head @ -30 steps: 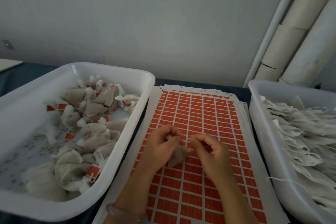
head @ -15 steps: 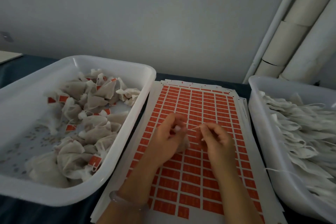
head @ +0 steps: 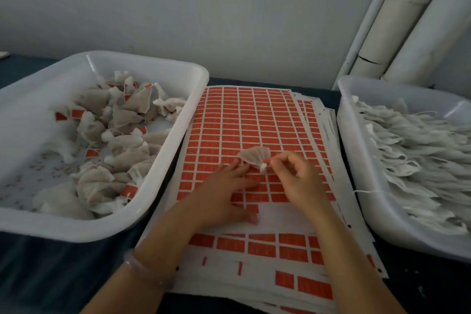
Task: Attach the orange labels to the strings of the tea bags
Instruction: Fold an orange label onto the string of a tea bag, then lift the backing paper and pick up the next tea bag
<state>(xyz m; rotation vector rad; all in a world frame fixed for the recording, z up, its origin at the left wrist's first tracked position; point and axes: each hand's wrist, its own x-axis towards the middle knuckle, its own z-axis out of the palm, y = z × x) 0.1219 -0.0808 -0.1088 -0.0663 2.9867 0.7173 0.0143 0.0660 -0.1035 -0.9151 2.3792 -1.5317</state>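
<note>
On the dark counter (head: 51, 275), a white tub (head: 153, 58) at the left holds a loose heap of filled bags (head: 122, 120), many with an orange tag on the string. Just beside it, in the middle, lies a stack of label sheets (head: 254, 115). The top sheet is a grid of orange labels, and its near rows are partly stripped.

The left hand (head: 224, 194) lies flat on this sheet with its fingers straight and spread, pressing the paper down. A clear bangle (head: 142, 270) sits on that wrist. Just past its fingertips, a single tea bag (head: 254, 157) rests over the labels, fanned out and pointing up and to the left.

The right hand (head: 298, 181) has its fingers curled and pinches the tea bag at its gathered white neck. The string itself is too fine to make out here.

Further right, a second white tub (head: 356, 160) is packed with flat bags without tags (head: 413, 150), a few strings trailing over its wall. Pale pipes (head: 407, 20) rise behind it.
</note>
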